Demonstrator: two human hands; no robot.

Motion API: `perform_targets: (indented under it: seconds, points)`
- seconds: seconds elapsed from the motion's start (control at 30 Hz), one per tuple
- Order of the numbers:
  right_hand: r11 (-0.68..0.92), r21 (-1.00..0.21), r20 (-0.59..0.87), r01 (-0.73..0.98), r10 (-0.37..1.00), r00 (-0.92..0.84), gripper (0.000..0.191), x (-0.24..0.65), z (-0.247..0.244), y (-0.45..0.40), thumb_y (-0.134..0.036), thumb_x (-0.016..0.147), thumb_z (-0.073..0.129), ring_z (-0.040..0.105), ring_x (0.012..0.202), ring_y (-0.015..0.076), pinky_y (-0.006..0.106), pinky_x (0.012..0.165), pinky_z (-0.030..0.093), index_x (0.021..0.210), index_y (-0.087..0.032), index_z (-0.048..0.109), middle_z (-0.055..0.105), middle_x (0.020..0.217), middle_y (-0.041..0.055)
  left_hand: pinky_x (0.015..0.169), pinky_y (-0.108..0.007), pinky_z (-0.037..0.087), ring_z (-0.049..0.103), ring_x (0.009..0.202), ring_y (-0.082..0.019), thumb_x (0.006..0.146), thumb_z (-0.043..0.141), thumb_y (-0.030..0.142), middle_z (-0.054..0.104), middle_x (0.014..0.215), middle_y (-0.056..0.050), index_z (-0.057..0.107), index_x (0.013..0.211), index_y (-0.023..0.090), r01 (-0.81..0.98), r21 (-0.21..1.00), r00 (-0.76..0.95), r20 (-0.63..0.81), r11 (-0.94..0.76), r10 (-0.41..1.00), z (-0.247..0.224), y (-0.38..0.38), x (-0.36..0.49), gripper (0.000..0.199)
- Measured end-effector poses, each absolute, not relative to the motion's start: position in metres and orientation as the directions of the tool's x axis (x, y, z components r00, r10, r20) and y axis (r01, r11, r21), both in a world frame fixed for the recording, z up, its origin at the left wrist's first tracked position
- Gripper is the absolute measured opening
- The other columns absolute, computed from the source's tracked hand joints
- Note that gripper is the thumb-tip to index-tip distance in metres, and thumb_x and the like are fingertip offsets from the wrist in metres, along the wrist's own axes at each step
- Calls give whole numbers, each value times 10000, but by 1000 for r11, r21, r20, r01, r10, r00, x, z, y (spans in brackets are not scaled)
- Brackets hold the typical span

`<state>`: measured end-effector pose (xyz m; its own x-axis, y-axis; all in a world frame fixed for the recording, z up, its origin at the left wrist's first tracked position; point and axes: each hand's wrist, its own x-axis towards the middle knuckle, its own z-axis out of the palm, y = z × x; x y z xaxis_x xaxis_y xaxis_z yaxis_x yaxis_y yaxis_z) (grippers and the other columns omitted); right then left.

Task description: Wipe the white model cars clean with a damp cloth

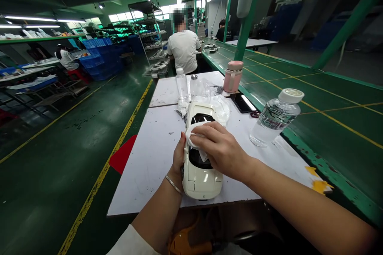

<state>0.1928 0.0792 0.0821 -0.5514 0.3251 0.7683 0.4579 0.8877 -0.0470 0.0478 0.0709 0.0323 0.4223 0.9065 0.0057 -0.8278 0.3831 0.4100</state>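
Car [201, 181]: at the counter's [143, 175] near edge, lengthwise, presumably for easy reach.
Left hand [178, 156]: grip clamped on the car's left side, apparently steadying it.
Right hand [223, 145]: grip together on cloth [194, 138], against the car's top.
Bottle [275, 119]: right, seemingly set aside.

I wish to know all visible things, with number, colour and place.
model car: one, white, on table
cloth: one, white, on car
table: one, white, centre
bottle: one, clear, table right
containers: two, clear, beyond car
flask: one, pink, beyond bottle
phone: one, black, near flask
plastic: uncounted, whitish, beyond car
worktop: one, green, right
farther cars: several, white, on worktop
people: three, white or dark tops, background
crates: several, blue, left background
unclear items: two, red and orange, by table
left hand: one, bare, against car
right hand: one, bare, on cloth
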Motion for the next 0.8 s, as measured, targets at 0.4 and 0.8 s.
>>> perform_targets:
  seconds: [0.4,0.8]
  points:
    - [786,-87,801,612,420,-427,312,218,66,66,10,895,539,556,1086,284,445,892,539,1173,-108,620,638,1198,185,1093,-398,453,633,1207,-291,969,534,554,729,1181,-118,644,1281,98,-792,459,455,6,401,891,38,67,48,564]
    - [831,-67,777,552,391,-494,299,214,96,109,-35,905,486,608,1059,264,415,874,557,1124,-141,660,642,1168,171,1098,-422,431,627,1215,-305,944,597,531,738,1136,-119,670,1240,132,-735,537,463,-48,414,885,26,69,48,502]
